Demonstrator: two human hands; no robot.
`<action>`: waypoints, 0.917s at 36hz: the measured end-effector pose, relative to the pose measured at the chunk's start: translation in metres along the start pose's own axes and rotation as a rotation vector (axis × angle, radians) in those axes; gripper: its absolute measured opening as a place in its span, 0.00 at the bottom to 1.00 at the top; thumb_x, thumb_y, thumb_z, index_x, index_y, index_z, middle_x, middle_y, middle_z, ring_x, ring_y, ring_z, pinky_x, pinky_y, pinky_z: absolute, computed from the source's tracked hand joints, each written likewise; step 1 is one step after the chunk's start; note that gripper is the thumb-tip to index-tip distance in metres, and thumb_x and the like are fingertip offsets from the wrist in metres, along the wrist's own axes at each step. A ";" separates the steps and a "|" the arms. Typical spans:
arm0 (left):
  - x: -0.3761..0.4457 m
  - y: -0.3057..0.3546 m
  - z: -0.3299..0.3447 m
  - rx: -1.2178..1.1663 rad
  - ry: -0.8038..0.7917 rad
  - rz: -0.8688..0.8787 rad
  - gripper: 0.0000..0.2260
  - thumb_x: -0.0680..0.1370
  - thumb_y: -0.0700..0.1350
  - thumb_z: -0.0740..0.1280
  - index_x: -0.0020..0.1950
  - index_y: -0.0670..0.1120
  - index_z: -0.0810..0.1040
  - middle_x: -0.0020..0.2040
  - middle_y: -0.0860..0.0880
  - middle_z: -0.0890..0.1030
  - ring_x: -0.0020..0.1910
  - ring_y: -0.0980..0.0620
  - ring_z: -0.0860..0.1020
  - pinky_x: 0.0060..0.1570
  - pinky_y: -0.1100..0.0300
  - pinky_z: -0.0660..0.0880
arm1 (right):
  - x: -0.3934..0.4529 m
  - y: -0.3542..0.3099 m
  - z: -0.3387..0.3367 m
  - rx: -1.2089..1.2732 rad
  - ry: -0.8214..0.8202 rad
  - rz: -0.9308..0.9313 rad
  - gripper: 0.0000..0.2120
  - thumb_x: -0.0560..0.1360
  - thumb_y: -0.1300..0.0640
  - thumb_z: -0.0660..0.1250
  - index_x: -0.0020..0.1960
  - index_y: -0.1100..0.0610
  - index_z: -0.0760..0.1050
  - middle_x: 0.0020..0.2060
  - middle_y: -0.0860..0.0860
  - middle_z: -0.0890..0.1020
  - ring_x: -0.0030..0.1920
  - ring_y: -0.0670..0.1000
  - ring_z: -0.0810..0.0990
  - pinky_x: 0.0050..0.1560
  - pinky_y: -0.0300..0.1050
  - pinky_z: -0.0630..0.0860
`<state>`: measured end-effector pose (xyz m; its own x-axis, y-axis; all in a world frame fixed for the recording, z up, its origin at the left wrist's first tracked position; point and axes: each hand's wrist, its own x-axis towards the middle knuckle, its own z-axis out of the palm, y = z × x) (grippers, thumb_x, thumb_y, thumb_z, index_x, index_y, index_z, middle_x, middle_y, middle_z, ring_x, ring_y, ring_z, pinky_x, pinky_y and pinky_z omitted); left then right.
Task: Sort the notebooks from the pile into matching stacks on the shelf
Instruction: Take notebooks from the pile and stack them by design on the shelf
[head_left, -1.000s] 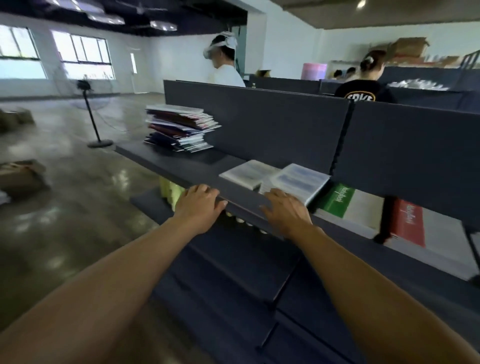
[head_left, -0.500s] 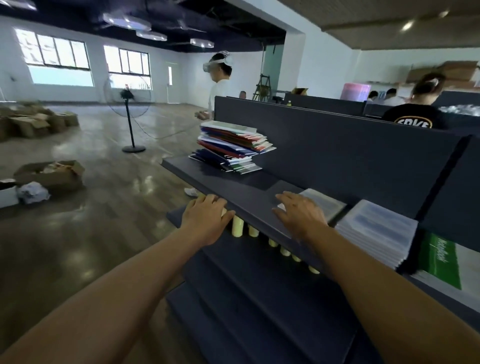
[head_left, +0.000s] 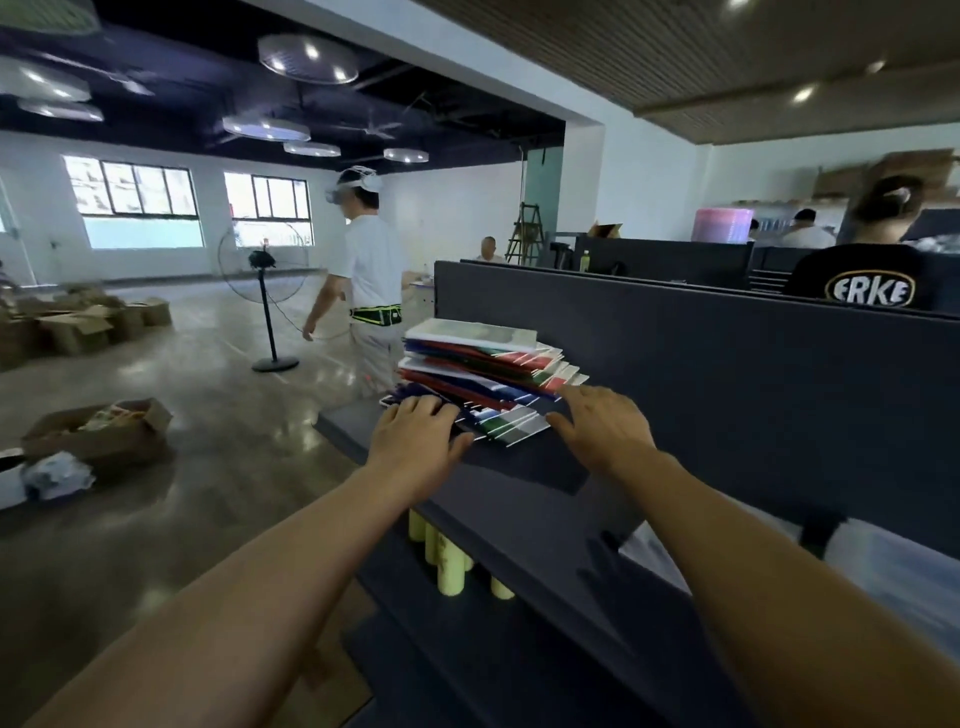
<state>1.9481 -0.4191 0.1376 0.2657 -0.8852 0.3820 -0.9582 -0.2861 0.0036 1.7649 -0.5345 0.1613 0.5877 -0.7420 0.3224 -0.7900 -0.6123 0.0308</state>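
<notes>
Dark shelving (head_left: 519, 467) runs along an open workroom and carries, at its far end, the pile of notebooks (head_left: 483, 379) to be sorted. That pile is a loose, fanned heap of red, blue, green and white covers, resting against the shelf's back panel (head_left: 727, 374); its long edges run roughly along the shelf, and its corners splay toward the viewer. Left hand (head_left: 418, 434): fingers straight and slightly spread, tips lying on the lowest notebooks at the pile's near left corner. Right hand (head_left: 602, 431): fingers also straight and spread, tips at the pile's right edge; whether they touch it cannot be told. Neither hand grips anything. The pile thus lies directly beyond and between the two sets of fingertips, with the left hand somewhat nearer, so the coming grasp probably depends on closing both hands inward around its short ends. Nearer than the fingers, below the shelf edge, stand pale yellow cylinders (head_left: 449, 564). Beyond the pile, a person in white (head_left: 366, 270) wears a headset beside a pedestal fan (head_left: 262, 280).
</notes>
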 end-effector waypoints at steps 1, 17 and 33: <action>0.009 -0.004 0.002 -0.009 0.006 0.001 0.21 0.82 0.58 0.55 0.71 0.50 0.67 0.69 0.49 0.69 0.69 0.47 0.66 0.68 0.53 0.63 | 0.008 -0.002 0.002 -0.006 0.004 -0.003 0.21 0.81 0.44 0.52 0.71 0.52 0.64 0.67 0.53 0.73 0.65 0.55 0.71 0.63 0.50 0.66; 0.136 -0.070 0.027 -0.076 0.119 0.100 0.24 0.80 0.53 0.59 0.75 0.49 0.60 0.73 0.46 0.64 0.72 0.45 0.61 0.68 0.50 0.60 | 0.137 -0.055 0.024 0.060 0.003 0.170 0.24 0.81 0.44 0.51 0.73 0.55 0.60 0.68 0.55 0.70 0.65 0.60 0.70 0.60 0.53 0.68; 0.172 -0.076 0.043 -0.114 0.107 0.212 0.21 0.82 0.56 0.53 0.74 0.51 0.61 0.73 0.47 0.64 0.72 0.45 0.60 0.70 0.48 0.56 | 0.155 -0.064 0.036 -0.133 0.045 0.262 0.23 0.77 0.58 0.61 0.71 0.55 0.62 0.64 0.54 0.73 0.62 0.58 0.70 0.59 0.51 0.67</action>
<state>2.0712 -0.5653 0.1632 0.0505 -0.8752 0.4811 -0.9987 -0.0494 0.0151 1.9128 -0.6202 0.1757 0.3549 -0.8554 0.3773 -0.9314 -0.3583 0.0640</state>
